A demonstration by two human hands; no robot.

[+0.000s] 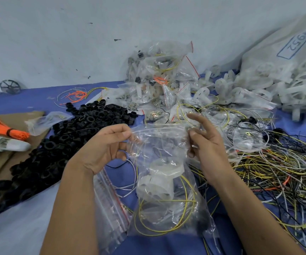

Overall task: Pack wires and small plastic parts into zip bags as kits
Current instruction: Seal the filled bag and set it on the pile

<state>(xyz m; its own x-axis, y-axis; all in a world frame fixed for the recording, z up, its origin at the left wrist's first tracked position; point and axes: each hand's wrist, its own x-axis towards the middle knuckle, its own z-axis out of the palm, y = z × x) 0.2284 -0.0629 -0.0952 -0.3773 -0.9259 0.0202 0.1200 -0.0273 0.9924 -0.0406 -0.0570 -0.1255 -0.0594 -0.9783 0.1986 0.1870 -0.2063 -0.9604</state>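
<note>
- Clear plastic zip bag (159,162) hangs in the middle, held up by two hands above the blue cloth (38,100); its top edge is stretched between them
- left hand (104,144) pinches the bag's top left corner with thumb and curled fingers; right hand (207,142) holds the top right edge with its thumb, and its other fingers are spread out straight
- inside the bag: two white plastic wheels (157,179) close together, one looped yellow wire (166,216) under them, and something small and black low down that is too blurry to name
- one flat stack of empty zip bags (109,208) lies on the cloth just under the left arm; too many to count
- one big heap of black rings (60,144) on the left; too many to count
- one tied bunch of orange wires (3,127) at the far left
- one pile of filled bags (163,74) by the wall
- one tangle of loose wires (277,172) on the right, yellow, white and black
- one big sack (284,45) at top right, with white wheels spilling out of it
</note>
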